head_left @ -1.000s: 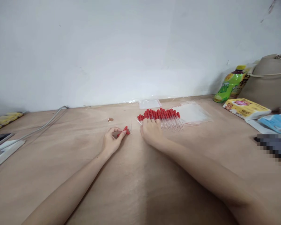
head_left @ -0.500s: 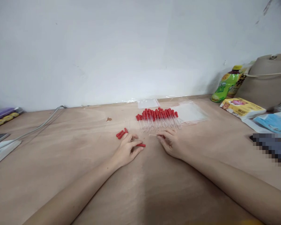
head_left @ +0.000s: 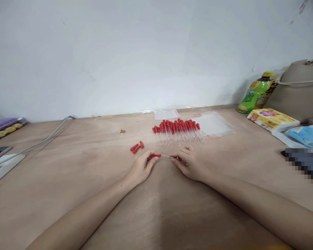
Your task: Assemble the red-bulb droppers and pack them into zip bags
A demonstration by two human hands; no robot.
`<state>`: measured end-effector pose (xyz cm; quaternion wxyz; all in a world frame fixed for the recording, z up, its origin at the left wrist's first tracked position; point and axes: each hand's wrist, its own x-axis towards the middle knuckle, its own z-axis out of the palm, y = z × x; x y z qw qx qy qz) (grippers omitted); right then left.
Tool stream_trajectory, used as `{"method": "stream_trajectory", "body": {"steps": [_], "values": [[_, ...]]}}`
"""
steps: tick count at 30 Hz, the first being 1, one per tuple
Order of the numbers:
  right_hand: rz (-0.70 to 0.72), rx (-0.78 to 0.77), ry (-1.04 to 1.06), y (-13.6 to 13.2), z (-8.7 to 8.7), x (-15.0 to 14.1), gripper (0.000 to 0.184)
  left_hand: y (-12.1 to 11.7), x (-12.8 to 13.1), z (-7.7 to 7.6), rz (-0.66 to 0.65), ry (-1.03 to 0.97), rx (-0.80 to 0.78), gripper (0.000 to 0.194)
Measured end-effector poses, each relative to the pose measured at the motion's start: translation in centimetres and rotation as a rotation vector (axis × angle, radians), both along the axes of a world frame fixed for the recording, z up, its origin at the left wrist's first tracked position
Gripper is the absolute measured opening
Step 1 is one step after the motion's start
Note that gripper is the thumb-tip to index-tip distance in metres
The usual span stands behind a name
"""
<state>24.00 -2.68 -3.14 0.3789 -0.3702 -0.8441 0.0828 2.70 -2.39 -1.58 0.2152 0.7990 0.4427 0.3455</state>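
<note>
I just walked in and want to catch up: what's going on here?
A person is working bare-handed. The left hand pinches a red bulb, while the right hand holds a thin clear tube lined up with the bulb's end; whether it is inserted is too small to tell. Three loose red bulbs lie just beyond the left hand. Farther back is a cluster of red-topped clear tubes, next to some pale sheets.
</note>
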Motion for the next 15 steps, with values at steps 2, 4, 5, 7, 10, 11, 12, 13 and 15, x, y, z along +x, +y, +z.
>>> {"method": "stream_trajectory", "body": {"steps": [2,4,5,7,10,11,12,13,15], "values": [[0.014,0.010,0.005,-0.07,-0.05,-0.05,0.017,0.06,0.04,-0.16,-0.009,-0.022,-0.025,0.017],[0.030,-0.001,0.005,-0.13,-0.07,-0.09,0.017,0.15,0.06,-0.36,-0.019,-0.042,-0.043,0.018],[0.039,-0.015,0.007,-0.13,-0.08,-0.10,0.017,0.19,0.05,-0.48,-0.024,-0.055,-0.051,0.018],[0.056,-0.046,0.019,-0.03,-0.09,-0.05,0.017,0.26,0.01,-0.68,-0.035,-0.089,-0.069,0.019],[0.091,-0.071,0.041,0.30,-0.05,0.20,0.017,0.21,-0.10,-0.72,-0.072,-0.114,-0.095,0.018],[0.107,-0.077,0.037,0.42,-0.01,0.32,0.017,0.15,-0.13,-0.64,-0.093,-0.106,-0.100,0.017],[0.121,-0.083,0.027,0.53,0.04,0.45,0.017,0.07,-0.17,-0.54,-0.114,-0.093,-0.102,0.017],[0.132,-0.087,0.011,0.61,0.09,0.58,0.018,-0.02,-0.20,-0.42,-0.137,-0.077,-0.104,0.016],[0.135,-0.081,-0.032,0.69,0.16,0.81,0.019,-0.19,-0.23,-0.23,-0.177,-0.043,-0.104,0.016]]}}
